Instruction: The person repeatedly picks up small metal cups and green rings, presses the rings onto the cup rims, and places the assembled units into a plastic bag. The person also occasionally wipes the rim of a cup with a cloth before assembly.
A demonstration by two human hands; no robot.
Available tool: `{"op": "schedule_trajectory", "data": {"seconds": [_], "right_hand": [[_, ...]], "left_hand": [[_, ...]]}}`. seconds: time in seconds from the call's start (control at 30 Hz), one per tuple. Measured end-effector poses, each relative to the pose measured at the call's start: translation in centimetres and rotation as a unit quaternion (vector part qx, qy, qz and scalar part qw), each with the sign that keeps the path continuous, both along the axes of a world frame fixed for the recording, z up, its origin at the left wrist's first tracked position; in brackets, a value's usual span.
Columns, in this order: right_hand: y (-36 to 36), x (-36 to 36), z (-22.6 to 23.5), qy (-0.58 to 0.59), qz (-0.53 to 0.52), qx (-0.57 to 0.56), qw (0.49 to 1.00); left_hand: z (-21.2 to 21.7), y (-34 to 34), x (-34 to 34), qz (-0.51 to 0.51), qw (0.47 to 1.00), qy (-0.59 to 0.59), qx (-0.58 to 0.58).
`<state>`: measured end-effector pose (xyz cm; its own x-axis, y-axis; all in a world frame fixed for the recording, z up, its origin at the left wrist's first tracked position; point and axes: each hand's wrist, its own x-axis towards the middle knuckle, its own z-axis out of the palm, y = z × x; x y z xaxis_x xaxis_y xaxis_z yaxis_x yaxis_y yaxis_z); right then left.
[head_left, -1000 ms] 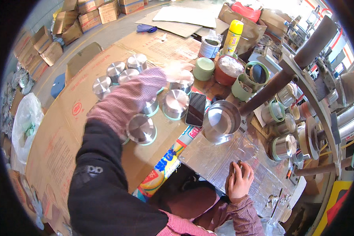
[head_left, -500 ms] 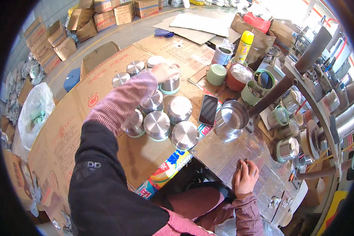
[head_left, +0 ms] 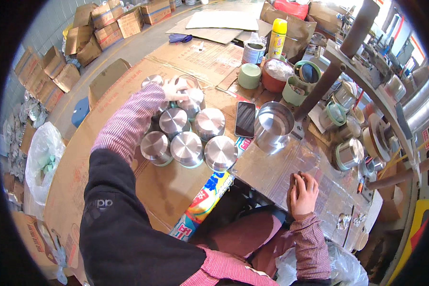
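Wrapped over a steel tin (head_left: pixel 191 101), our left hand (head_left: pixel 175 88) curls its fingers on the tin's top, at the far end of the cluster of steel tins (head_left: pixel 188 138) standing on the flattened cardboard (head_left: pixel 81 157). Our right hand (head_left: pixel 304 193) rests near the plastic-covered bench (head_left: pixel 291 167) edge, fingers loosely closed on a small dark thing we can't make out. Just beside the cluster lies a black phone (head_left: pixel 245 119), then an open steel pot (head_left: pixel 273 125).

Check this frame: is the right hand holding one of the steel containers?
No. The right hand rests flat on the shiny sheet near the body, apart from the steel containers, which the left hand reaches.
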<state>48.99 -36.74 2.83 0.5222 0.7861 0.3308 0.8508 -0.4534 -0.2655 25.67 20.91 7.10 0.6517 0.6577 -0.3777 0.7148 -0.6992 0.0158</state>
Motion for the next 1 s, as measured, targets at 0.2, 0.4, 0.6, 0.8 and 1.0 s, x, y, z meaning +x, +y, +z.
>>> {"op": "schedule_trajectory", "data": {"seconds": [0.2,0.4,0.6,0.8,1.0], "right_hand": [[-0.1,0.1,-0.2,-0.024,0.014,0.032,0.999],[-0.5,0.4,-0.9,0.002,0.012,0.036,0.999],[-0.3,0.3,-1.0,-0.011,0.021,0.062,0.998],[-0.4,0.2,-0.6,-0.007,0.011,0.089,0.996],[-0.9,0.5,-1.2,-0.024,0.008,0.106,0.994]], "left_hand": [[0.2,-6.0,-5.3,-0.022,0.995,-0.068,-0.074],[-0.6,-9.5,-8.5,-0.050,0.990,-0.130,-0.021],[-2.0,0.5,-10.7,0.098,0.909,-0.375,0.156],[-5.3,12.4,-11.8,0.199,0.914,-0.323,0.142],[-8.0,11.8,-9.4,0.223,0.941,-0.232,0.108]]}}
